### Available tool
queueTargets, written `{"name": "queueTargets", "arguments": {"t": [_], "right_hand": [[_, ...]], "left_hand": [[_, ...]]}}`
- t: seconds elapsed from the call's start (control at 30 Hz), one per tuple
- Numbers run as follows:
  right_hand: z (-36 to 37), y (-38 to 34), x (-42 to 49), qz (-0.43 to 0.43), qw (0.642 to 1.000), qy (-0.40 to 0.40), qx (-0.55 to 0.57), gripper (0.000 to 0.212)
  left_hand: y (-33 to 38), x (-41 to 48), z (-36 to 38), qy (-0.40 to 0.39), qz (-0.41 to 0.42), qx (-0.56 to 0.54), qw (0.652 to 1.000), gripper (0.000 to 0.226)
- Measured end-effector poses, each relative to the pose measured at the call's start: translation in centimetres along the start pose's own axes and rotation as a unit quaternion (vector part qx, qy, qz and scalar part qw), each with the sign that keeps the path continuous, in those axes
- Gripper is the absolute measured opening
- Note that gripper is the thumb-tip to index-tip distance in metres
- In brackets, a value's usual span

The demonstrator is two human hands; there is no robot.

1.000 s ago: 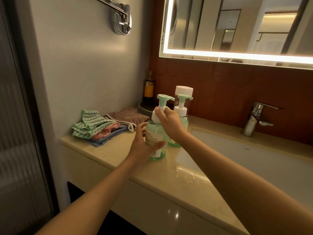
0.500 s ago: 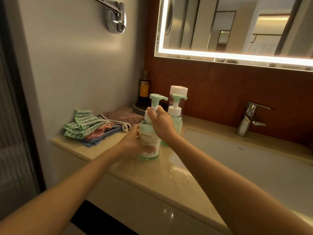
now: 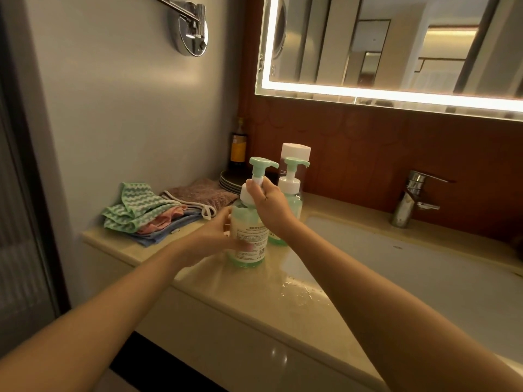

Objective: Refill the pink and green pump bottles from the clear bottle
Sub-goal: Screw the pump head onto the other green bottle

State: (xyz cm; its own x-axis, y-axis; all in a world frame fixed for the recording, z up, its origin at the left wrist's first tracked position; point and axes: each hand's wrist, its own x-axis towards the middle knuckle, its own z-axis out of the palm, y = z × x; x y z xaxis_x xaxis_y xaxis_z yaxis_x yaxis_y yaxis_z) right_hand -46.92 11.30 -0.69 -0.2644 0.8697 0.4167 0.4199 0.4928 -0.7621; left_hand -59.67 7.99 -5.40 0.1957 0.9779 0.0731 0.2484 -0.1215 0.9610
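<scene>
Left hand (image 3: 213,240) wraps the near green pump bottle (image 3: 250,239), which stands upright on the counter (image 3: 249,304) beside the sink (image 3: 396,267). Right hand (image 3: 268,203) clamps its white pump collar. Just behind stands another pump bottle (image 3: 291,203), then a white-capped bottle (image 3: 295,150), probably the clear one.

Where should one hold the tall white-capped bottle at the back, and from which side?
By its white cap, from above: it stands upright behind the rear pump bottle, which covers most of its body. The left hand and right hand hold the front pump bottle.
</scene>
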Motion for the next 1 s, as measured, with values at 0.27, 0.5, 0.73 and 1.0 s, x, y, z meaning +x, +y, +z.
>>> {"name": "queueTargets", "arguments": {"t": [0.27,0.5,0.73,1.0], "right_hand": [[0.1,-0.1,0.0,-0.004,1.000,0.006,-0.004,0.034],[0.2,0.1,0.0,-0.006,1.000,0.001,-0.003,0.034],[0.4,-0.4,-0.1,-0.002,1.000,-0.015,0.026,0.035],[0.8,-0.3,0.0,0.005,1.000,0.009,-0.004,0.034]], "left_hand": [[-0.4,0.4,2.2,0.218,0.040,0.100,0.970,0.071],[-0.5,-0.6,0.2,-0.004,0.035,-0.068,0.997,0.059],[-1.3,0.6,1.9,0.206,0.033,0.059,0.976,0.075],[-0.7,-0.5,-0.2,0.070,0.051,-0.002,0.996,0.056]]}}
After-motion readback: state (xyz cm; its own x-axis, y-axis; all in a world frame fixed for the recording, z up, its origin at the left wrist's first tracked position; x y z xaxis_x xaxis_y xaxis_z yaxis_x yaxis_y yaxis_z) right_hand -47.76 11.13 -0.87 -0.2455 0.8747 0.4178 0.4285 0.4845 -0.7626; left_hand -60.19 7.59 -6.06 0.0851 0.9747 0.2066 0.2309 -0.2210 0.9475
